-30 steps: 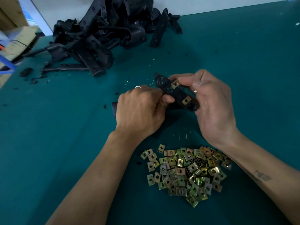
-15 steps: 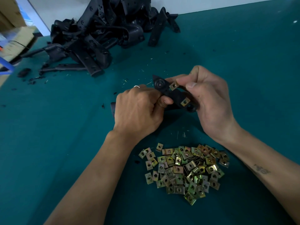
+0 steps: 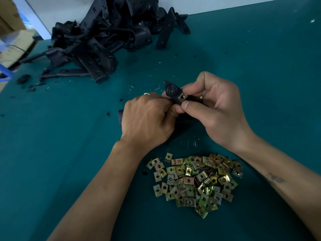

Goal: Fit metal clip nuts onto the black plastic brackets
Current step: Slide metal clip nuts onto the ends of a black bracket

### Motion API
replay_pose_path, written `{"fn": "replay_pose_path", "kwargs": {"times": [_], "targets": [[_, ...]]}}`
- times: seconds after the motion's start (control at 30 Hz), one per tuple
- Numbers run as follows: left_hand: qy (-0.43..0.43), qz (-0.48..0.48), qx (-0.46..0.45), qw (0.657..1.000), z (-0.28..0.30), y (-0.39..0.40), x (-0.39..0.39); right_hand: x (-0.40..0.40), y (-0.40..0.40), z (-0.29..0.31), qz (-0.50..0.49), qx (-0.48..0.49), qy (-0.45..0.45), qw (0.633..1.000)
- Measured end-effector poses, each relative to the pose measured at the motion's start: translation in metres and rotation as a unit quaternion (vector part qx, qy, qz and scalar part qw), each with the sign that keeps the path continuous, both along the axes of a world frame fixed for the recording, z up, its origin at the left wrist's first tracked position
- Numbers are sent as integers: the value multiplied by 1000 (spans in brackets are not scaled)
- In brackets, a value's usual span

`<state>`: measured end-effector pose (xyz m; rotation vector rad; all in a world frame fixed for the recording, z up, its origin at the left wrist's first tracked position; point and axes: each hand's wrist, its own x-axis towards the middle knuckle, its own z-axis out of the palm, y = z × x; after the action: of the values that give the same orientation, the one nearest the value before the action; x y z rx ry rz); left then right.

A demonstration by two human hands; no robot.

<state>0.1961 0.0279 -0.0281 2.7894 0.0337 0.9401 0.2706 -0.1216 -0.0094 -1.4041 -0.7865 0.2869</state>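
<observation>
Bracket (image 3: 172, 92) first: I see the black plastic piece held up off the teal worktop (image 3: 260, 75), between both of my hands, roughly at the middle of the view. Its pointed end with the ringed circular boss sticks up past the knuckles, and a short black end shows out from under the left hand's outer edge.

My left hand (image 3: 147, 122) has its grip closed around the bracket's lower length, fingers curled tight over it and the thumb tucked in against the underside. A ring shows on one finger.

My right hand (image 3: 217, 108) is curled in from the other side. Its thumb and forefinger pinch the clip nut (image 3: 182, 97), a small brassy square with a centre hole, which sits on the bracket's edge just below the boss. The thumb tip lies just under the nut, touching the left thumb. Whether the nut is fully seated I cannot say, since the fingers cover its sides.

Nearer to me, below the hands and apart from them, lies a loose heap of clip nuts (image 3: 194, 183), yellowish and greenish, spread flat on the worktop.

At the far left stands a tangled pile of black brackets (image 3: 104, 37), well apart from the hands, with black crumbs and fine slivers scattered on the cloth around it.
</observation>
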Motion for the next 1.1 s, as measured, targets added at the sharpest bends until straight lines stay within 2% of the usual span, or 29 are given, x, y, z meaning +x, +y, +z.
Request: {"fn": "replay_pose_path", "kwargs": {"times": [0.13, 0.27, 0.33, 0.43, 0.5, 0.53, 0.6, 0.7, 0.77, 0.8, 0.87, 0.93, 1.03, 1.07, 1.1], "targets": [[-17, 25, -6, 1000, 3, 2, 0, 1, 2, -3, 21, 27, 78, 996], [-35, 42, 21, 998, 1, 2, -1, 6, 2, -5, 31, 16, 76, 996], [-37, 50, 21, 998, 2, 1, -2, 8, 0, -4, 47, 15, 66, 997], [-57, 104, -13, 993, 12, -4, -3, 6, -7, 2, 41, -24, -18, 999], [-84, 138, -112, 980, 26, -14, -2, 2, -15, 8, -19, -46, -66, 997], [-97, 140, -203, 964, 33, -21, 0, -1, -19, 12, -47, -48, -76, 995], [-132, 103, -390, 905, 48, -43, 2, -7, -24, 22, -70, -35, -84, 993], [-140, 26, -529, 837, 75, -87, 5, -25, -42, 36, -88, -3, -94, 992], [-110, -31, -614, 781, 91, -122, 6, -41, -64, 43, -134, 0, -110, 985], [-89, -53, -633, 767, 96, -141, 7, -48, -80, 45, -172, 2, -112, 979], [-41, -108, -616, 779, 97, -181, 7, -57, -120, 43, -254, 20, -91, 963], [24, -190, -570, 799, 91, -226, 3, -68, -169, 36, -320, 68, -15, 945], [193, -281, -475, 811, 64, -298, -9, -96, -249, 13, -395, 157, 144, 894], [259, -302, -464, 791, 52, -318, -14, -107, -274, 1, -408, 172, 199, 874], [333, -319, -474, 750, 40, -337, -17, -119, -298, -14, -416, 174, 251, 857]]}}
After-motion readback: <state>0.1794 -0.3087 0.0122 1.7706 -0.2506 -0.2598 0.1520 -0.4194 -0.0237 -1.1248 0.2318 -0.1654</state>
